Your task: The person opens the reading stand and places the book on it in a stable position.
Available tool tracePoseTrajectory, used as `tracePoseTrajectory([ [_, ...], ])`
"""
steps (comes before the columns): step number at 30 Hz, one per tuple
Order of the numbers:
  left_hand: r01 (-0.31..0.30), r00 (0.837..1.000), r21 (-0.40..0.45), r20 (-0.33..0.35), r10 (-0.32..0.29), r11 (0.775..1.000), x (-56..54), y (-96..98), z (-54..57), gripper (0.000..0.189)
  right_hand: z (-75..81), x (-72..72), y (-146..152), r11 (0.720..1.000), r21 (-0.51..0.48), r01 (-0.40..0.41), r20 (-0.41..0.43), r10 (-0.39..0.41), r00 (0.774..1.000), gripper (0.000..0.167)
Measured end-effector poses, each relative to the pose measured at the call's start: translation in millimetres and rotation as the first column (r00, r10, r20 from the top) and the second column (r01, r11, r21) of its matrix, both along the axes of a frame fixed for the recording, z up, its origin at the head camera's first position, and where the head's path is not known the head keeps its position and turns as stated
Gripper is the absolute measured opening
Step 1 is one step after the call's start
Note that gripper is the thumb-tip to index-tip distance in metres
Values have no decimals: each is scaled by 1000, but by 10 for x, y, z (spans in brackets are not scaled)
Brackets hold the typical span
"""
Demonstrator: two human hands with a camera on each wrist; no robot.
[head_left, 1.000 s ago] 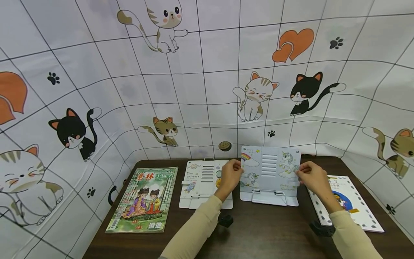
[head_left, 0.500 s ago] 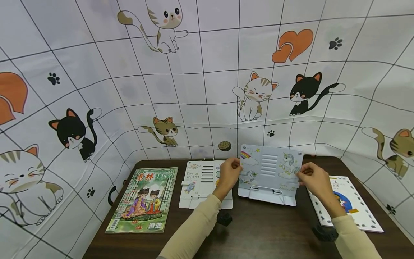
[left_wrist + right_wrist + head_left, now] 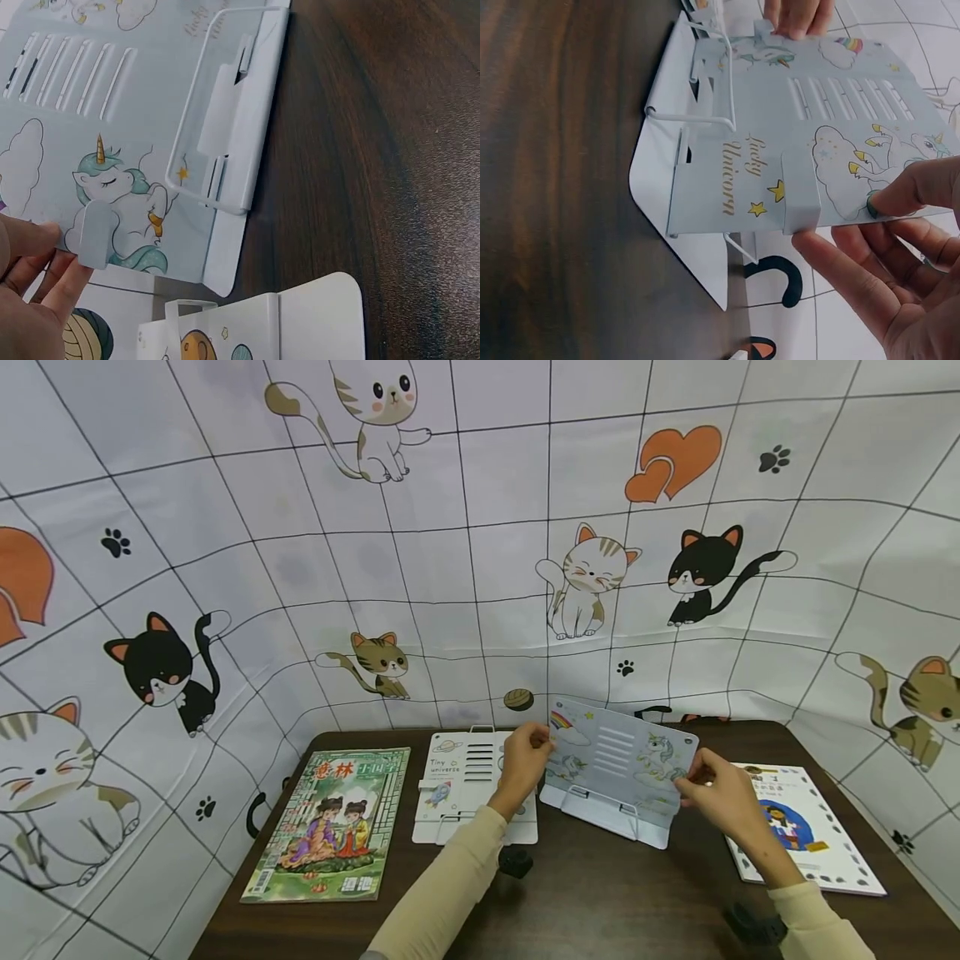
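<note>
A pale book stand [image 3: 618,789] with unicorn, rainbow and cloud pictures stands tilted up at the back of the table, turned at an angle. Its white wire page holders [image 3: 694,118] sit along the bottom ledge. My left hand [image 3: 521,768] grips the stand's left edge, thumb and fingers by a small side clip [image 3: 97,234]. On the opposite edge, my right hand [image 3: 723,797] pinches the plate, the thumb [image 3: 911,187] on its front and the fingers behind, close to the other side clip [image 3: 801,191].
A white "Tiny universe" book stand [image 3: 442,797] lies left of the held one, partly behind my left hand. Farther left is a green illustrated magazine [image 3: 326,827]. A white book [image 3: 817,835] with a blue circle lies at right. A cat-print cloth [image 3: 480,568] hangs behind the table.
Both hands have turned the unicorn book stand, its right side swinging nearer to me and its base shifting slightly left. Both hands keep their hold.
</note>
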State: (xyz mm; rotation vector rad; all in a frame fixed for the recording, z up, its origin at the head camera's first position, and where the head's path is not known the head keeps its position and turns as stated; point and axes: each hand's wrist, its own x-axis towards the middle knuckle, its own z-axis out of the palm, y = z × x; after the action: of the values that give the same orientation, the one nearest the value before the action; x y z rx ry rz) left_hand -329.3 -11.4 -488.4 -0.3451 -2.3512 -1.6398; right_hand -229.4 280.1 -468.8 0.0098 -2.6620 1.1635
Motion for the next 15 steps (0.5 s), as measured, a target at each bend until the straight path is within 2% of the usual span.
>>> tracePoseTrajectory([
  [8, 15, 999, -25, 29, -15, 1000, -44, 9, 18, 15, -39, 97, -85, 1000, -16, -15, -24, 15, 1000, 18],
  [15, 21, 999, -87, 27, -19, 996, -70, 49, 67, 15, -97, 173, -161, 998, 45, -32, -114, 37, 993, 20],
])
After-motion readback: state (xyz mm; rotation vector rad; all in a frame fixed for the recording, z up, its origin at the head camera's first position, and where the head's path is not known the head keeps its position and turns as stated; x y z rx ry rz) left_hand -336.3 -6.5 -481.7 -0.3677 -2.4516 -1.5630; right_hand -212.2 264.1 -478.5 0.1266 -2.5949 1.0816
